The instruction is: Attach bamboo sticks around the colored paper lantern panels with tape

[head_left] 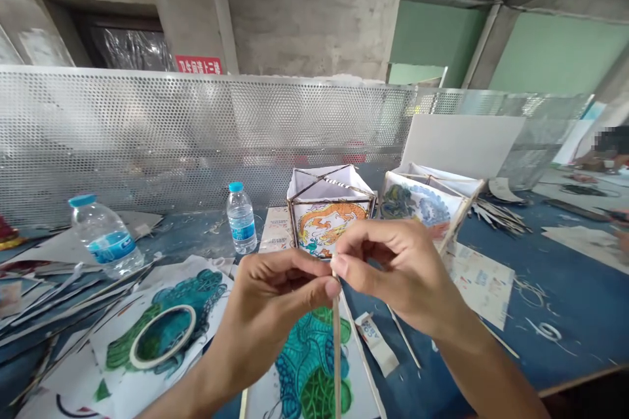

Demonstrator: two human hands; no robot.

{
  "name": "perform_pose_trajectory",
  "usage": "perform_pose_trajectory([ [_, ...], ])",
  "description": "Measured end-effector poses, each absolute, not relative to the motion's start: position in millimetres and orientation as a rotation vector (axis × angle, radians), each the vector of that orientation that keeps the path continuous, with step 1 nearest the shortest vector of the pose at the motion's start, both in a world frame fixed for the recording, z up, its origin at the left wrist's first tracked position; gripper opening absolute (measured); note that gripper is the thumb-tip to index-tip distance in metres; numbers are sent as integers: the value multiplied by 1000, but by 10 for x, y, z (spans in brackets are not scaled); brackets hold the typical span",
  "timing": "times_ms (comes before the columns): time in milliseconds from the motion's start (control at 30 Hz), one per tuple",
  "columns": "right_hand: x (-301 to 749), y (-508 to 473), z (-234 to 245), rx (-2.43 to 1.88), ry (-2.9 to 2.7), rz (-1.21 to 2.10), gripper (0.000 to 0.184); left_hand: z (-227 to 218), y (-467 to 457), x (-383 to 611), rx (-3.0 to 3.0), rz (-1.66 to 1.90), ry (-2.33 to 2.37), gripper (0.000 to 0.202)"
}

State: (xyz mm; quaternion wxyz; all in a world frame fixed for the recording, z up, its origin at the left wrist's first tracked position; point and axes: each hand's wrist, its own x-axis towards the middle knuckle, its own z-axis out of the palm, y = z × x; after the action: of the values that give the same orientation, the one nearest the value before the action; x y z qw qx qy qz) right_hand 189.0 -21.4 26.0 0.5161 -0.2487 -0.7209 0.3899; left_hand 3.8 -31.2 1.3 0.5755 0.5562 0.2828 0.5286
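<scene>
Pinching the top end of a thin wooden stick (337, 353), the left hand (275, 298) and the right hand (398, 268) meet mid-view, the fingers (331, 287) of both clenched on it. The stick runs down toward six o'clock, over a teal printed sheet (309, 366) on the blue surface (565, 301). At twelve o'clock from the hands stands a dragon lantern (327, 213), with a second lantern (422, 200) at one o'clock. A tape roll (162, 337) lies at eight o'clock and a small water bottle (240, 216) stands at eleven.

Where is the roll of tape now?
Head view, lower left: the roll of tape lies on a coloured drawing, left of the left hand, below the larger water bottle.
</scene>
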Motion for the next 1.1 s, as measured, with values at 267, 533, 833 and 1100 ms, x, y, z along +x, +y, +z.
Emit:
perform_pose_trajectory([
  [267, 1856, -153, 213, -529, -1739, 836, 4, -77, -219, 24, 1277, 1237, 577, 11],
  [533, 1855, -122, 188, -567, -1829, 712, 11, -104, -192, -57, 1351, 1267, 727, 16],
  [833, 1855, -93, 151, -578, -1885, 559, 14, -111, -183, -18, 1373, 1276, 767, 17],
  [1100, 1851, -82, 145, -585, -1922, 489, 18, -88, -191, 0, 1357, 1284, 761, 19],
])
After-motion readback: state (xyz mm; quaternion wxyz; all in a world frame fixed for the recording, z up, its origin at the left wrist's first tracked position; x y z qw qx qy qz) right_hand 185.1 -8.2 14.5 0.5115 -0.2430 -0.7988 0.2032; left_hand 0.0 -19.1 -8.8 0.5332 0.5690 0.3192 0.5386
